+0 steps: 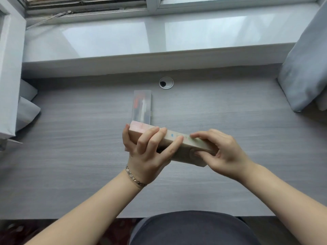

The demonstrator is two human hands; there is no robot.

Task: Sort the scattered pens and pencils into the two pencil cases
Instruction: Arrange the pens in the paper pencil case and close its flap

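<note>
The beige pencil case (185,146) is hanging tilted above the worktop (70,156); if either grip is slackening, it could be dropping and spilling. The left hand (146,156) is gripping its left end and the right hand (224,152) is pinching its right end. The clear pencil case (142,105) is lying just beyond.

A home study corner was suggested by a grey wood-grain desk (70,156) fitted with a round silver cable grommet (166,82). Behind the desk, a glossy white window sill (106,38) and a white-framed window (152,4) were seen. Pale grey curtain fabric (304,68) was seen at both ends of the desk.
</note>
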